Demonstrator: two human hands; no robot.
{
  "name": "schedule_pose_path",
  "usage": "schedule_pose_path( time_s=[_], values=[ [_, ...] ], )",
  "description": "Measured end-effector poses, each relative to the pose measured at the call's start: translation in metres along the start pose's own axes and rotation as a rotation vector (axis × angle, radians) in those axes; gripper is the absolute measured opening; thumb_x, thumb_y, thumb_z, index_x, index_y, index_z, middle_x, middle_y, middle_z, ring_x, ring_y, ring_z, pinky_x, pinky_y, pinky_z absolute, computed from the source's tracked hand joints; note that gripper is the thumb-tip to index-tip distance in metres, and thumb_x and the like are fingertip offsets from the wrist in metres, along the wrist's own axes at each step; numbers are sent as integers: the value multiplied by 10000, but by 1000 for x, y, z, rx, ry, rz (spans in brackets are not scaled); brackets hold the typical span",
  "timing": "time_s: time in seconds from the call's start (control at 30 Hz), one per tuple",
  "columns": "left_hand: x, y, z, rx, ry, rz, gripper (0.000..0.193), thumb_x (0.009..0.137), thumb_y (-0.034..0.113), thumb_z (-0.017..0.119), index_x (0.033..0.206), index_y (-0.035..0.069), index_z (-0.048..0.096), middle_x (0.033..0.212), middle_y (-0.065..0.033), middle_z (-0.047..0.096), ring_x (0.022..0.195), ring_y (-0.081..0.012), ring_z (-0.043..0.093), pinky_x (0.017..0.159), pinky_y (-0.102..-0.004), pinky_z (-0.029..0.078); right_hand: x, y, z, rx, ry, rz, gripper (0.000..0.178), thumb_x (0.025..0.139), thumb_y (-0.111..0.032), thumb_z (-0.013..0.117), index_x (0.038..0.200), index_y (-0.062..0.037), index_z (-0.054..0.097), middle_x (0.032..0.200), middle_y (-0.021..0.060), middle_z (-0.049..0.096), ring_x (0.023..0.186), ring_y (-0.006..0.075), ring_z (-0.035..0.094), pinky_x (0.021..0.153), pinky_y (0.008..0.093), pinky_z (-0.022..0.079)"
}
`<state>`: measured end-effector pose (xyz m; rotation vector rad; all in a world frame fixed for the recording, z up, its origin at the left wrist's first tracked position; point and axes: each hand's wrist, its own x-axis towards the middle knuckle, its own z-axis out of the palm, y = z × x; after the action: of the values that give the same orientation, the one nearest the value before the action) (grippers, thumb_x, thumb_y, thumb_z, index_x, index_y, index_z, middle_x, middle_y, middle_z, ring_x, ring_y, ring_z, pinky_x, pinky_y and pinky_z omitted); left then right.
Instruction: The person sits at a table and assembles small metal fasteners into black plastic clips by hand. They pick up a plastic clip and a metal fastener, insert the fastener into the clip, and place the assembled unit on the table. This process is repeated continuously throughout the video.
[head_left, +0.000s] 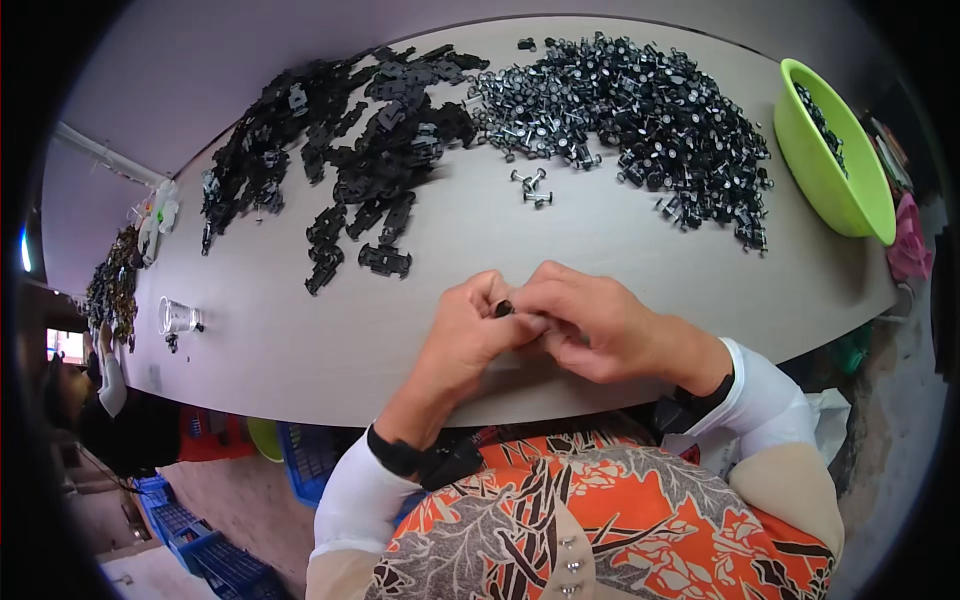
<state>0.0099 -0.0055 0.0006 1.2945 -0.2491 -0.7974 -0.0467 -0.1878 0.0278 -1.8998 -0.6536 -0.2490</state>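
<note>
My left hand (462, 332) and my right hand (592, 318) meet over the near middle of the table, both with fingers closed. A small black plastic part (504, 309) shows between the fingertips; most of it is hidden, so its exact kind cannot be made out. Just beyond my hands, to the left, lies a loose black toy car chassis (385, 261), apart from them. Farther off, a few wheel axles (535, 188) with small wheels at both ends lie loose on the tabletop.
Black chassis pieces (385, 150) are heaped at the far left, wheel axles (620, 115) at the far middle and right. A lime-green basin (850, 190) stands at the right edge. A clear cup (178, 316) lies at the left. Another person (110, 400) works beyond, near blue crates (215, 560).
</note>
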Motion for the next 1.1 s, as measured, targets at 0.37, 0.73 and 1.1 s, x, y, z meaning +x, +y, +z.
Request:
schedule_pose_path(
  time_s=[0.37,0.73,1.1],
  values=[
    [-171,23,-79,162,384,-46,275,714,7,711,662,58,446,676,-114,593,523,-161,594,489,-259,503,19,76,-73,-549,286,143,192,742,68,540,912,-6,589,892,111,594,683,280,602,600,342,476],
    [-163,44,-78,1023,563,-27,208,718,125,729,735,-49,617,569,-99,557,513,-138,502,507,-283,399,42,79,-41,-504,43,48,358,707,65,624,1048,-11,547,1020,116,578,900,309,602,733,374,499],
    [-8,52,-82,1543,396,438,194,760,21,643,954,26,633,931,-147,606,826,-338,583,738,-395,468,5,35,-45,-473,-100,305,227,694,8,627,911,-4,560,922,121,524,747,316,573,650,392,460]
  ],
)
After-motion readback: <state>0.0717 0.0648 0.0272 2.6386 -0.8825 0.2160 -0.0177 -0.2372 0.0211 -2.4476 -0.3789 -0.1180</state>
